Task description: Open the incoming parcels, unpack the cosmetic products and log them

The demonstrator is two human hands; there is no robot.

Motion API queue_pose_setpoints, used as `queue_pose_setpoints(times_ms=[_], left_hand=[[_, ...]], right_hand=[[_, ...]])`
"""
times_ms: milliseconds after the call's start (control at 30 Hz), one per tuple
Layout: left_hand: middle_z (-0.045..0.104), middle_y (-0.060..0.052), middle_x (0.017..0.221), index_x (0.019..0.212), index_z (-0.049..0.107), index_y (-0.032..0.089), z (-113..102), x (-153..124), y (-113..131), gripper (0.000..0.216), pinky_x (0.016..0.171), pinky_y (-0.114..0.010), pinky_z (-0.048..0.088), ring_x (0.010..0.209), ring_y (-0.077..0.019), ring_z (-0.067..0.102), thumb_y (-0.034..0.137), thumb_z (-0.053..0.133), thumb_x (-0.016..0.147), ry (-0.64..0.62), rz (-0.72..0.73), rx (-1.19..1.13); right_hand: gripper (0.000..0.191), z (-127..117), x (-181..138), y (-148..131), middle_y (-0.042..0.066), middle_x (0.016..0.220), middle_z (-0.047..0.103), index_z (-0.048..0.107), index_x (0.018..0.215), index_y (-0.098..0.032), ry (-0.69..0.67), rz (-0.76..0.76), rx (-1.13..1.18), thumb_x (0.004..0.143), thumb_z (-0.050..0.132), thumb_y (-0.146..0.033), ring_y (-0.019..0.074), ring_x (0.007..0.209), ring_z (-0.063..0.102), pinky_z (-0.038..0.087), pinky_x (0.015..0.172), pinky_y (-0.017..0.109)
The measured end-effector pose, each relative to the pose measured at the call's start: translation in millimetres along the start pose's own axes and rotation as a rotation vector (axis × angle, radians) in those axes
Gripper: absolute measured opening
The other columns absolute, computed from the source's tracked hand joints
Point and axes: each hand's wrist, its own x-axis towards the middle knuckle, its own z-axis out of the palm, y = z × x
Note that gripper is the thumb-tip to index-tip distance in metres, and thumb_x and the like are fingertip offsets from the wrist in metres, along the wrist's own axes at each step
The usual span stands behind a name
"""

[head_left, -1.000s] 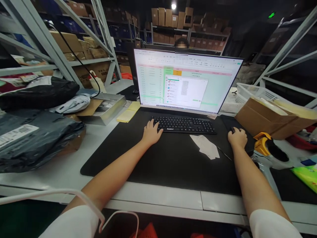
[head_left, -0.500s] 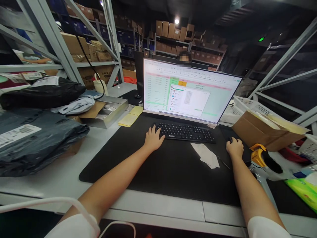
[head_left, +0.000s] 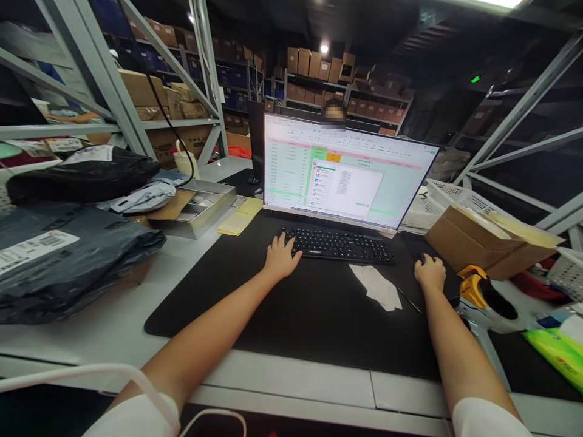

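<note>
My left hand (head_left: 281, 257) rests with fingers spread on the left end of a black keyboard (head_left: 339, 244). My right hand (head_left: 429, 272) is curled over a black mouse (head_left: 421, 260), which it mostly hides. Both sit on a large black desk mat (head_left: 310, 309). Behind the keyboard stands a wide monitor (head_left: 346, 173) showing a spreadsheet with a dialog window. A crumpled white paper (head_left: 376, 286) lies on the mat between my hands.
Grey and black parcel bags (head_left: 68, 255) pile up at left beside a metal tray (head_left: 195, 209) and yellow notes (head_left: 240, 217). At right are a cardboard box (head_left: 483, 240), a yellow scanner (head_left: 485, 291) and a white basket (head_left: 460, 197). Shelves of boxes surround the desk; a person sits behind the monitor.
The view has tilted up slightly, so the desk sits lower in frame. Both hands stay on the keyboard and mouse.
</note>
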Motion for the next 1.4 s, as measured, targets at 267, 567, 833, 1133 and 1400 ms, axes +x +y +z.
queue_pose_setpoints(times_ms=[267,567,833,1133,1400], left_hand=[[0.030,-0.018,0.172,0.161,0.045,0.019,-1.2,-1.9,2.5,0.064,0.123,-0.056,0.037,0.157,-0.0426,0.031,0.051,0.043,0.106,0.006,-0.005,0.022],[0.027,-0.019,0.173,0.159,0.048,0.016,-0.7,-3.1,4.1,0.061,0.127,-0.058,0.031,0.162,-0.0401,0.020,0.047,0.046,0.106,0.041,0.022,0.007],[0.037,-0.017,0.168,0.151,0.058,0.016,-1.2,-3.3,7.0,0.052,0.122,-0.052,0.041,0.155,-0.0363,0.037,0.033,0.055,0.102,0.151,0.107,-0.030],[0.040,-0.016,0.167,0.150,0.058,0.015,-6.6,-4.7,8.6,0.054,0.116,-0.051,0.047,0.148,-0.0347,0.045,0.016,0.050,0.096,0.173,0.077,-0.050],[0.031,-0.017,0.171,0.154,0.052,0.016,-15.3,-6.7,10.7,0.061,0.115,-0.056,0.046,0.147,-0.0368,0.044,0.012,0.050,0.093,0.110,0.023,-0.122]], right_hand=[[0.054,-2.7,-3.4,-2.1,0.024,0.150,0.050,0.061,0.149,-0.012,0.010,-0.005,0.023,0.100,0.046,-0.031,0.0430,0.130,0.055,0.048,0.106,0.056],[0.057,-5.2,-3.9,-1.5,0.020,0.147,0.054,0.062,0.149,-0.014,0.032,-0.030,0.010,0.097,0.050,-0.034,0.0394,0.127,0.057,0.049,0.106,0.050],[0.054,-3.9,-2.0,0.7,0.020,0.148,0.053,0.065,0.146,-0.015,0.023,-0.037,0.007,0.097,0.053,-0.035,0.0390,0.127,0.058,0.049,0.106,0.049],[0.055,-3.4,-3.1,1.6,0.022,0.147,0.054,0.064,0.146,-0.014,0.021,-0.020,-0.030,0.097,0.050,-0.035,0.0404,0.125,0.059,0.051,0.102,0.050],[0.057,-17.7,-11.0,-3.6,0.027,0.140,0.057,0.066,0.145,-0.015,0.004,-0.046,-0.060,0.100,0.043,-0.040,0.0426,0.119,0.063,0.053,0.088,0.051]])
